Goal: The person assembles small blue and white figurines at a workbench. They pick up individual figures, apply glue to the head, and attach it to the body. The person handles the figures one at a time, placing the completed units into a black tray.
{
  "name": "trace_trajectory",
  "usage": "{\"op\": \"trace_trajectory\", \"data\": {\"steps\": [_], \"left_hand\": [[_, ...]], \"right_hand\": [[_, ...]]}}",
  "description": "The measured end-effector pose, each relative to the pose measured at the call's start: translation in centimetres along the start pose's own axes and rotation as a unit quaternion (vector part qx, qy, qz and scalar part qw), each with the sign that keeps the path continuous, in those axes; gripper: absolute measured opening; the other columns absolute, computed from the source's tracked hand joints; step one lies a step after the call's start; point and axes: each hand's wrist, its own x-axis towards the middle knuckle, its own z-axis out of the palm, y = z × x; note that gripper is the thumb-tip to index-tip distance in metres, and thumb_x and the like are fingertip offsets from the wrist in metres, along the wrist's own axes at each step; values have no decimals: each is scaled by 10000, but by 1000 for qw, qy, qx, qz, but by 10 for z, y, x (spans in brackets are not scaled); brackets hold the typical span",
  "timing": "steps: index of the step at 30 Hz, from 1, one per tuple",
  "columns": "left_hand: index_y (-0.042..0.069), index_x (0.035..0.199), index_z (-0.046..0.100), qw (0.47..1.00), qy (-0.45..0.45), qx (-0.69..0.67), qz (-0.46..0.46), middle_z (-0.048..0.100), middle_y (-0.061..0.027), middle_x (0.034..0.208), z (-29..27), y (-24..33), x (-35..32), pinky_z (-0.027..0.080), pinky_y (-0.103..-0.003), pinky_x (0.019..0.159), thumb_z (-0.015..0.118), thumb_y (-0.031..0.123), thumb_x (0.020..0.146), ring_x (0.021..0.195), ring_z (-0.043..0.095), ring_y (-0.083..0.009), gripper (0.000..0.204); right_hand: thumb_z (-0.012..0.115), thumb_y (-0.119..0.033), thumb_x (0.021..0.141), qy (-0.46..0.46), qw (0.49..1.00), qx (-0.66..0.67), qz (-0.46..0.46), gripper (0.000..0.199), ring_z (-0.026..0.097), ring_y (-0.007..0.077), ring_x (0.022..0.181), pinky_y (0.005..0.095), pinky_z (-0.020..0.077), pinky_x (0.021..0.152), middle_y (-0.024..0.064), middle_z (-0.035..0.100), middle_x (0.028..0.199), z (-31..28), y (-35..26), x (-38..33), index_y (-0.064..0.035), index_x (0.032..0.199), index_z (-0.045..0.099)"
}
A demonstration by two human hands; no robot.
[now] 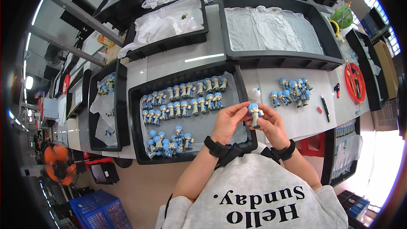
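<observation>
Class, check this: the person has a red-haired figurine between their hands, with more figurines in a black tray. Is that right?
Wrong colour: the head view shows light-blue hair, not red, on the figurine between the left hand and right hand. The rest stands.

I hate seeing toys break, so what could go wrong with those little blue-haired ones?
The small blue-haired figure in pale clothes might slip from the fingers and drop. The blue-haired figures heaped in the black rectangular plastic tray might scuff each other. The small white bottle near the left hand could get bumped.
</observation>
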Motion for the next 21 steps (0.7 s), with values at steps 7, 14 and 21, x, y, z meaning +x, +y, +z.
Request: {"op": "trace_trajectory", "data": {"steps": [7,14,21], "left_hand": [[9,1079,610,988,49,146,17,627,-46,1012,-17,4,-11,476,-233,746,560,109,873,851,584,-104,235],[-5,1118,574,986,62,152,-8,616,-56,1051,-20,18,-25,467,-241,771,582,87,856,907,574,-98,277],[-10,1177,499,990,-38,119,-62,589,-89,1100,16,1,-12,456,-289,871,578,68,859,980,572,-150,336]], "right_hand": [[455,-30,834,7,1000,-16,8,430,612,243,902,356,513,793,149,575,1054,-1,2,-1,37,1255,403],[475,-24,832,-38,998,0,59,444,608,251,939,329,501,796,133,581,1043,-9,2,0,6,1269,398],[657,-81,790,-3,993,-117,-32,450,600,169,894,276,490,773,103,592,1022,-15,0,-12,-10,1194,474]]}}
